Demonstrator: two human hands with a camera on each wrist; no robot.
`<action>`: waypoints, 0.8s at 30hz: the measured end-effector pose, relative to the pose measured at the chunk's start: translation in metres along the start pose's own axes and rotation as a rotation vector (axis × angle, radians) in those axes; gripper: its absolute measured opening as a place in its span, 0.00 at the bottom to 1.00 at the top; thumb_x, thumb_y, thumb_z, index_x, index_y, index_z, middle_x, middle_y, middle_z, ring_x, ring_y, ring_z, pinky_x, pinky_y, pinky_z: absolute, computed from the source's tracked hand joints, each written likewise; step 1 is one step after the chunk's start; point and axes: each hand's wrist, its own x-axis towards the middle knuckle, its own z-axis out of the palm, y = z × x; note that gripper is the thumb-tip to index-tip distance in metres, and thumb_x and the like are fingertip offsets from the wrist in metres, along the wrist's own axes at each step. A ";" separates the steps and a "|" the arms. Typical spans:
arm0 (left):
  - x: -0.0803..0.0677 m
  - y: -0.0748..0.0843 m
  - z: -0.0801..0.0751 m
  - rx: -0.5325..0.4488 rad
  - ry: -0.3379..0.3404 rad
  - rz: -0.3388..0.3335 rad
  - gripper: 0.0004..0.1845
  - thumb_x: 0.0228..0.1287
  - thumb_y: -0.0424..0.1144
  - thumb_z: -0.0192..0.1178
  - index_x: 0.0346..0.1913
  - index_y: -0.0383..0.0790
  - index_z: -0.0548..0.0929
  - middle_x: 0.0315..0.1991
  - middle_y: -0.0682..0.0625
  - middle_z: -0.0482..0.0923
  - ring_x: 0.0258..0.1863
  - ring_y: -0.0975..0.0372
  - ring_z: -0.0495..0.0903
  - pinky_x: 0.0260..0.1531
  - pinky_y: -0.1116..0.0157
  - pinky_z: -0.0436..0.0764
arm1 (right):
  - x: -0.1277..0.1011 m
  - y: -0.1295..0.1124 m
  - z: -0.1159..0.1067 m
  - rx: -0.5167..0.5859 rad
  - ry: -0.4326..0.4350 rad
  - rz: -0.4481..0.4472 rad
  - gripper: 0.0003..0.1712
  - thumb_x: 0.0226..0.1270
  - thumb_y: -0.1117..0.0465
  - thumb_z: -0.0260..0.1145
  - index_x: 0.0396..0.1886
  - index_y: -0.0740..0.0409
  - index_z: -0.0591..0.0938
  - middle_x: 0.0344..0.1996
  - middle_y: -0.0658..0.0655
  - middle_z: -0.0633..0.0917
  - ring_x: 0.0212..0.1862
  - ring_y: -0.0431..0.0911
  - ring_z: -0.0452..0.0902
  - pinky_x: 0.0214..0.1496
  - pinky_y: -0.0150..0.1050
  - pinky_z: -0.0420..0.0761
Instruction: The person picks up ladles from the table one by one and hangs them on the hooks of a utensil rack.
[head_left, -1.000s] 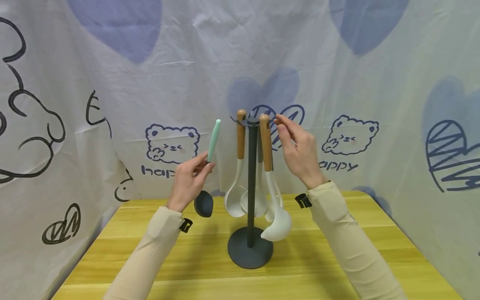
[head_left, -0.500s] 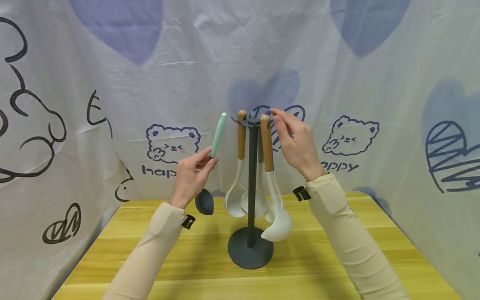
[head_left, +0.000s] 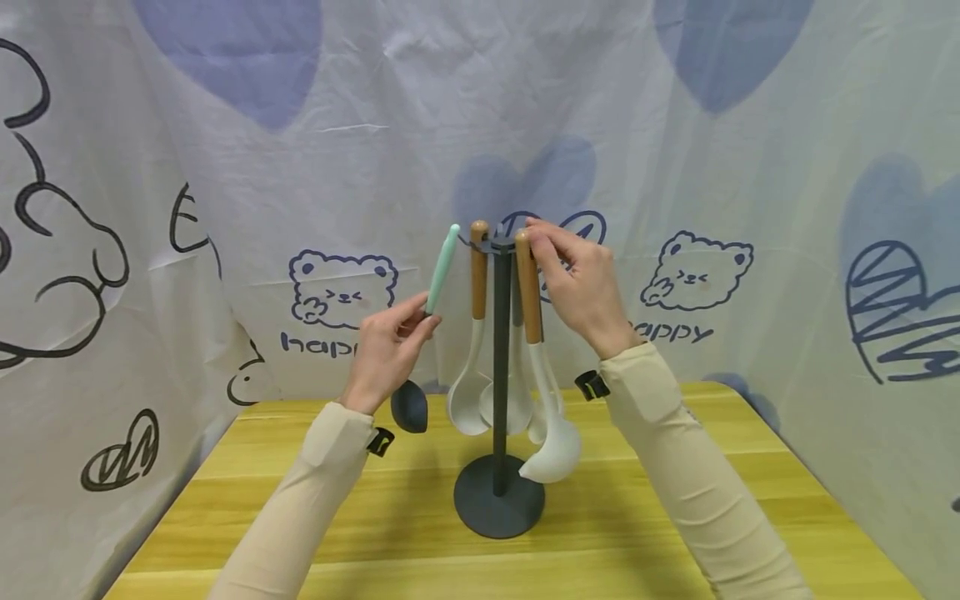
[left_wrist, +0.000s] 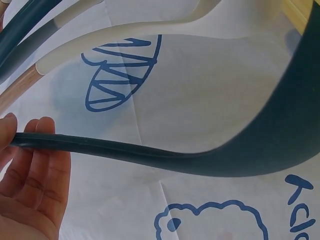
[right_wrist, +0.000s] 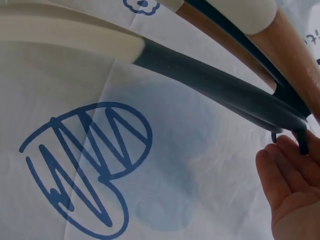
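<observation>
My left hand (head_left: 388,354) pinches the neck of a ladle (head_left: 442,271) just below its mint-green handle. Its dark bowl hangs below the hand, left of the utensil rack (head_left: 502,358). In the left wrist view the ladle's dark curved neck (left_wrist: 200,162) runs out from between thumb and fingers (left_wrist: 57,170). My right hand (head_left: 588,287) is at the top of the rack, beside a wooden-handled white ladle (head_left: 558,450). From the right wrist, its fairly straight fingers (right_wrist: 285,175) lie close by a dark hook (right_wrist: 302,142); contact is unclear. The thumb is hidden there.
Several white utensils hang on the rack, among them another wooden-handled one (head_left: 469,400) at left and a grey-handled one (right_wrist: 210,90). The rack's round dark base (head_left: 498,521) stands on a yellow wood-grain table (head_left: 337,533). A printed cloth (head_left: 420,108) hangs behind.
My left hand has raised the mint-handled ladle a little and brought it slightly right, nearer the rack. My right hand has moved left to the rack's top.
</observation>
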 end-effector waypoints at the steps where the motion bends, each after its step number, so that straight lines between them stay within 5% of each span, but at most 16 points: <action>1: 0.000 0.000 0.001 -0.004 -0.004 -0.001 0.17 0.64 0.33 0.64 0.56 0.38 0.83 0.33 0.42 0.86 0.30 0.56 0.87 0.32 0.64 0.87 | 0.000 0.000 0.000 0.003 0.005 0.002 0.20 0.77 0.50 0.53 0.55 0.54 0.84 0.60 0.54 0.82 0.54 0.47 0.83 0.51 0.43 0.84; 24: 0.001 0.000 0.015 -0.024 -0.021 0.007 0.16 0.66 0.33 0.63 0.56 0.37 0.83 0.33 0.41 0.86 0.29 0.56 0.86 0.31 0.62 0.87 | 0.001 -0.002 -0.001 -0.019 0.013 0.008 0.20 0.76 0.49 0.54 0.55 0.52 0.85 0.57 0.52 0.84 0.52 0.47 0.84 0.47 0.42 0.85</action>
